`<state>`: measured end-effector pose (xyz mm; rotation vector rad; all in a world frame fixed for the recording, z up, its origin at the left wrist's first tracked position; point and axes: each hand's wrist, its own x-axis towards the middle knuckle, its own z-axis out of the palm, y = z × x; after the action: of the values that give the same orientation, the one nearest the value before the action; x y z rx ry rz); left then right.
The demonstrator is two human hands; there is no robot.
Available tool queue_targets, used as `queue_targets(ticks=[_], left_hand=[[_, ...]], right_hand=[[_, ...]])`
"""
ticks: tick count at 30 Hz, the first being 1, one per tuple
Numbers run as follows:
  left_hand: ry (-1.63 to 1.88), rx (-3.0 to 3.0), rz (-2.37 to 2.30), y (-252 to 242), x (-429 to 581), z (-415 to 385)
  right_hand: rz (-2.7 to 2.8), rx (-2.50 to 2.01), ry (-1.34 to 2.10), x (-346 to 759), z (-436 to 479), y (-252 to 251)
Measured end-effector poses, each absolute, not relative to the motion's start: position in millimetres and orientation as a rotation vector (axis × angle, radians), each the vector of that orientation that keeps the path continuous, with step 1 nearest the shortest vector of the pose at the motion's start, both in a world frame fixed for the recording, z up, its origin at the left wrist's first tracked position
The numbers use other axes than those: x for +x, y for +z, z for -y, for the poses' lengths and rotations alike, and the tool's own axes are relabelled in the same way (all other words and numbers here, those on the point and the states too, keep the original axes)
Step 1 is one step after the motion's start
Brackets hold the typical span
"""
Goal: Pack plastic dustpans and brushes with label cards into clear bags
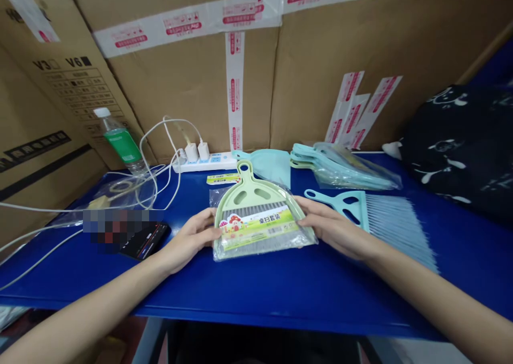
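A pale green dustpan set (256, 214) in a clear plastic bag with a colourful label lies on the blue table (280, 289). My left hand (192, 235) grips the bag's left edge, fingers curled on it. My right hand (332, 227) holds the right edge the same way. A light blue hand brush (377, 217) with grey bristles lies just right of my right hand, partly under my wrist.
Behind the set lie a blue dustpan (268, 163) and a bagged stack of blue dustpans (344, 166). A white power strip (204, 161) with chargers and cables, a water bottle (122, 139) and a phone (146, 240) sit at left. Cardboard boxes (180, 75) wall the back; a black bag (465, 145) is at right.
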<state>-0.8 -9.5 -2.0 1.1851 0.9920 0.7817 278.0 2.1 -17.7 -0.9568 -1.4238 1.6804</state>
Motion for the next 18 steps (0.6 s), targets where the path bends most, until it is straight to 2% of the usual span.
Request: queue_targets(ticks=[5, 10, 18], left_hand=[[0.787, 1.258, -0.965, -8.5, -2.6, 8.5], [0.784, 1.296, -0.978, -9.0, -3.8, 8.3], [0.792, 1.276, -0.984, -6.7, -2.8, 8.3]], right_hand=[[1.390, -0.966, 1.839, 277.8, 0.0, -12.7], [1.626, -0.870, 1.819, 283.2, 0.1, -14.1], [1.699, -0.840, 1.804, 286.3, -1.6, -10.8]])
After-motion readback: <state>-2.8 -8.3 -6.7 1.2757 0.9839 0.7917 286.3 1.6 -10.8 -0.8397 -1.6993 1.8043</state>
